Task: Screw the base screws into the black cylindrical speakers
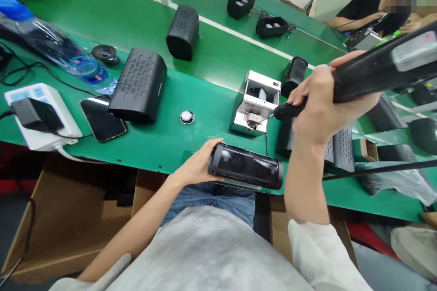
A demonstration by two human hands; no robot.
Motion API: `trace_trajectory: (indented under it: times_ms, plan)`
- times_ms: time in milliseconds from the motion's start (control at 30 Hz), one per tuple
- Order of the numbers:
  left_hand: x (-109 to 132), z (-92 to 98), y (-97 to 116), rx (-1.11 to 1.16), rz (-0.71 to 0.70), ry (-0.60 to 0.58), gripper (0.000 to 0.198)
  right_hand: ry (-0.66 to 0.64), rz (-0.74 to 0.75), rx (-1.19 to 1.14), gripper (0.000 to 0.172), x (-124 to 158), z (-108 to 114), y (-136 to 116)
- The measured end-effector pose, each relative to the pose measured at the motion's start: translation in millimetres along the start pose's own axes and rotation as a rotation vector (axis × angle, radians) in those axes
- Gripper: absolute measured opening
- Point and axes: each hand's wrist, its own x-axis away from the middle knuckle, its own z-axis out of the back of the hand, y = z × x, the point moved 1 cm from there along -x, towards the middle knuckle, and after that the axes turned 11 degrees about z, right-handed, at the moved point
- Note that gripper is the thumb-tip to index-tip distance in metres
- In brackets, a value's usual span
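Observation:
My left hand (201, 161) is closed around one end of a black cylindrical speaker (249, 167), which lies on its side at the bench's front edge. In my right hand (324, 100) is a black electric screwdriver (378, 70), gripped round its body and pointing left. Its thin bit reaches the front of a small white screw feeder (256, 104), at the metal pick-up part. Whether a screw sits on the bit is too small to tell. A small round silver-and-white part (187, 117) lies on the green mat left of the feeder.
Black speaker housings (139, 84) stand on the green bench (211, 100). At the left are a phone (102, 118), a white power strip (44, 118) and a water bottle (64, 50). Another person (368, 9) works at the back right. Cardboard boxes (75, 209) stand below.

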Motion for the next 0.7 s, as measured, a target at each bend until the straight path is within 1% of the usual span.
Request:
trace_trajectory:
  times_ms: [67,167,300,400,467,533,633,700]
  plan:
    - [0,-0.1,-2,0.009,-0.018,-0.003,0.127,-0.012,-0.018,0.049,0.010,5,-7,-3]
    - [-1,-0.3,-3,0.005,-0.057,-0.006,0.128,0.021,-0.048,0.129,0.013,8,-12,-4]
    - [-3,-0.5,-5,-0.010,-0.104,-0.017,0.126,0.064,-0.101,0.193,0.013,8,-4,2]
    - [-5,-0.8,-7,-0.018,-0.126,-0.017,0.128,0.061,-0.141,0.216,0.014,11,4,-2]
    - [-5,-1.3,-7,-0.012,-0.140,-0.016,0.130,0.056,-0.172,0.230,0.014,12,7,-13]
    - [-5,-2.2,-8,-0.003,-0.153,-0.017,0.132,0.079,-0.209,0.221,0.015,12,6,-31]
    - [-6,-3.3,-7,0.012,-0.161,-0.010,0.133,0.138,-0.233,0.211,0.017,7,-2,-60]
    - [-6,-3.8,-7,0.017,-0.166,-0.010,0.133,0.152,-0.275,0.244,0.016,3,-7,-75]
